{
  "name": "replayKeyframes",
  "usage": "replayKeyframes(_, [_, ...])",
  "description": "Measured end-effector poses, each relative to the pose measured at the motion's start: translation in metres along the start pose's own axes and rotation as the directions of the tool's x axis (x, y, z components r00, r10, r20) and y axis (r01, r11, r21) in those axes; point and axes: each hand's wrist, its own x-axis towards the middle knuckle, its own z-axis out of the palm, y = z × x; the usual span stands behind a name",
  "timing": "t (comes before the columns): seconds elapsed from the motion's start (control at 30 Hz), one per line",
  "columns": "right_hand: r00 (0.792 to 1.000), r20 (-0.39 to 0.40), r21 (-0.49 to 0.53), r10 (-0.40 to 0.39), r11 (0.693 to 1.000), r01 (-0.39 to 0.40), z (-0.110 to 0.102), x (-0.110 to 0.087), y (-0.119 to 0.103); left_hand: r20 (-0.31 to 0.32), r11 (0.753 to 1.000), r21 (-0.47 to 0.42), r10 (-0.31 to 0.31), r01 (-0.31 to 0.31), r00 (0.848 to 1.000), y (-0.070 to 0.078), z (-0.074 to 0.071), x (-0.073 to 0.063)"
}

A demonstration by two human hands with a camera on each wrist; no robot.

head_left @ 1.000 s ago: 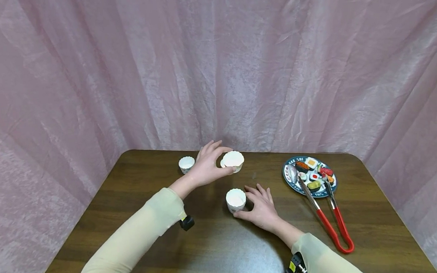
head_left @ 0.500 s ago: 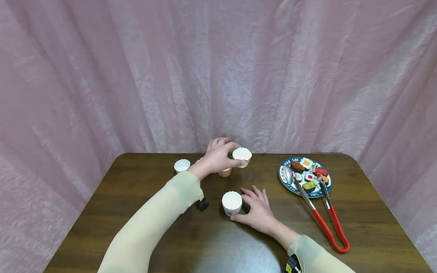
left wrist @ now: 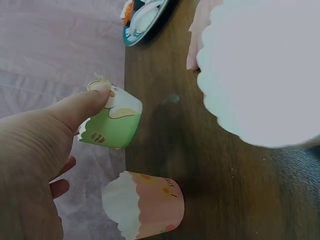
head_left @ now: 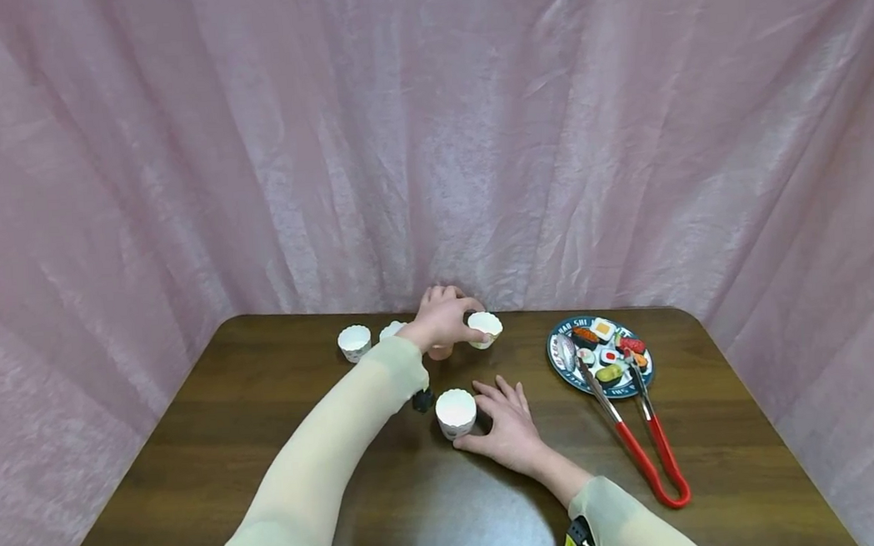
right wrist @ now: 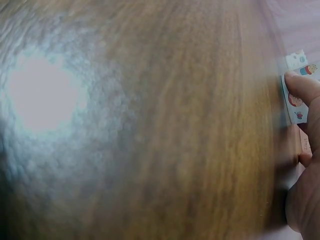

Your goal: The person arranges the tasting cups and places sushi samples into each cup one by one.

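My left hand (head_left: 443, 318) pinches the rim of a green-and-white paper baking cup (left wrist: 115, 122) with thumb and fingers, near the table's back edge. Whether the cup's base touches the table I cannot tell. Just left of it stands a pink paper baking cup (left wrist: 157, 205), mostly behind the left hand in the head view. Nearer to me, the right hand (head_left: 510, 435) holds a white patterned paper baking cup (head_left: 456, 414), its thumb on the near side. That cup's pale opening fills the upper right of the left wrist view.
Two more paper cups, one at the far left (head_left: 354, 343) and one partly behind the left wrist (head_left: 391, 329), stand at the back. On the right, a plate (head_left: 559, 370) bears several sushi pieces, and red-handled tongs (head_left: 670, 467) lean on it. A pink curtain (head_left: 429, 140) hangs behind the table.
My left hand has carried the green cup to the right and lowered it, bringing the pink cup partly into view. The right hand stays at its cup while the head view shifts slightly.
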Motion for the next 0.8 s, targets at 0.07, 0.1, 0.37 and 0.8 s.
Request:
replayKeyframes(0.07, [1.0, -0.004, 0.004, -0.001, 1.0, 0.001, 0.001, -0.001, 0.0, 0.015, 1.0, 0.006, -0.002, 0.002, 1.0, 0.0, 0.004, 0.004])
replayKeyframes(0.1, [1.0, -0.005, 0.003, -0.001, 1.0, 0.001, 0.001, -0.001, 0.0, 0.027, 1.0, 0.007, -0.002, 0.002, 1.0, 0.0, 0.006, 0.005])
replayKeyframes(0.37, [1.0, 0.009, 0.021, 0.008, 1.0, -0.008, 0.006, -0.007, -0.004, 0.102, 0.999, 0.031, -0.017, 0.013, 0.995, 0.0, 0.021, 0.009])
replayKeyframes(0.8, [1.0, -0.001, 0.009, -0.011, 1.0, 0.011, 0.009, 0.0, -0.009, 0.122, 0.998, 0.05, -0.033, 0.027, 0.992, -0.005, 0.014, 0.002])
